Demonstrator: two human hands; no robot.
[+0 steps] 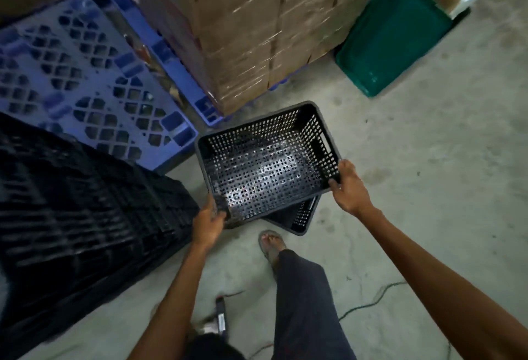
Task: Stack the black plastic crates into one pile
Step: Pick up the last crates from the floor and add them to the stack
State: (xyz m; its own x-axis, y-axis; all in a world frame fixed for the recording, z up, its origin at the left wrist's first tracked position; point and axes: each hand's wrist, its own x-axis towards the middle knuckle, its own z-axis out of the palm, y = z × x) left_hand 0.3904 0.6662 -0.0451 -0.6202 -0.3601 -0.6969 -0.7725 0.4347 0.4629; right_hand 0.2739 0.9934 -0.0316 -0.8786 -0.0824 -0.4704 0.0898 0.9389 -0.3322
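A black perforated plastic crate [265, 159] is held open side up over the concrete floor. My left hand [210, 221] grips its near left corner. My right hand [347, 185] grips its near right corner, thumb on the rim. Beneath it a second black crate [300, 216] rests on the floor, turned at a different angle, with only its near right corner showing. The upper crate sits askew over the lower one; whether they touch I cannot tell.
A black pallet [80, 216] lies at the left, a blue pallet [85, 74] behind it. Wrapped cardboard boxes [257, 31] stand just behind the crates. A green bin [394, 36] is at the back right. My sandalled foot [273, 245] and a thin cable [371, 299] are on the floor.
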